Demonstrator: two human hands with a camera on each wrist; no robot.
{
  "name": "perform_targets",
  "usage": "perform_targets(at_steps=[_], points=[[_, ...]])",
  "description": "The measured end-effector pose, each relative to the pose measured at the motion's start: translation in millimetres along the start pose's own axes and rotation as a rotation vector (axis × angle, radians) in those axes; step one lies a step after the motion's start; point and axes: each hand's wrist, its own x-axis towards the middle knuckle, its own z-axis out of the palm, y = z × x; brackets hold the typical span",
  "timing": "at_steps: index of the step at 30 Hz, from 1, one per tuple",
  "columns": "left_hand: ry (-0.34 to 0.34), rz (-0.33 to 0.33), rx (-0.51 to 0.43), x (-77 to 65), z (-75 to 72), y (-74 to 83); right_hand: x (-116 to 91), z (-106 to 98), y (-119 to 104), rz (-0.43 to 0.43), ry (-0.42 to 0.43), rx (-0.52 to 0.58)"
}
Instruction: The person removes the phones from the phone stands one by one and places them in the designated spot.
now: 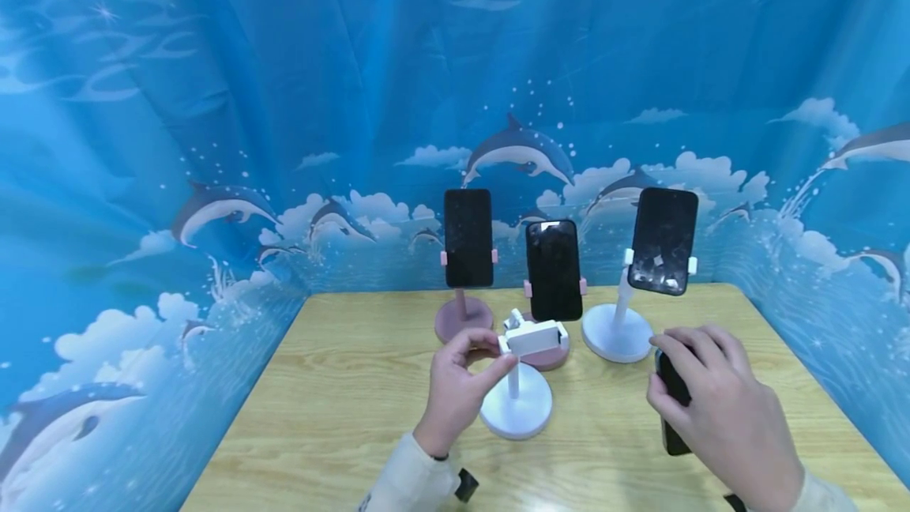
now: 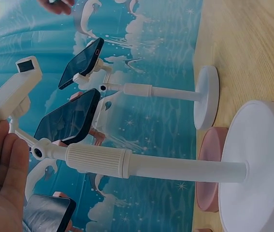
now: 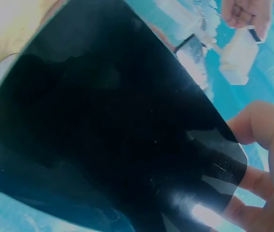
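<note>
While the right hand (image 1: 732,401) has its thumb and fingers closed on the edge of a flat, black, glossy-faced smartphone (image 3: 112,111), the left hand (image 1: 458,385) pinches the left end of a white plastic clamp (image 1: 535,340), its grip no wider than that end. The smartphone is to the right of the clamp, towards the desk's right edge, its long axis running roughly front to back, whereas the clamp, with no phone in it, spans left to right. The left hand is the nearer to it. Below, the clamp's round white base (image 1: 529,413) rests on the pale wood-grain desk (image 1: 341,385). Behind, nearer the back edge, two pink plastic stands (image 1: 464,322) and, towards the back right corner, a second white stand (image 1: 617,338) each bear a black phone on end.
</note>
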Motion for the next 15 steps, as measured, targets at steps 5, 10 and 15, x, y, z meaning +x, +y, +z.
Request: perform_targets(at_steps=[5,10,15], points=[[0.002,-0.005,0.003,0.1,-0.1,-0.3,-9,9,14,0.03,-0.059,-0.017],[0.003,-0.006,0.005,0.2,-0.4,-0.6,-20,22,31,0.079,-0.122,-0.039],[0.006,-0.004,0.002,0.4,-0.6,-1.5,-32,34,44,0.14,-0.208,-0.052]])
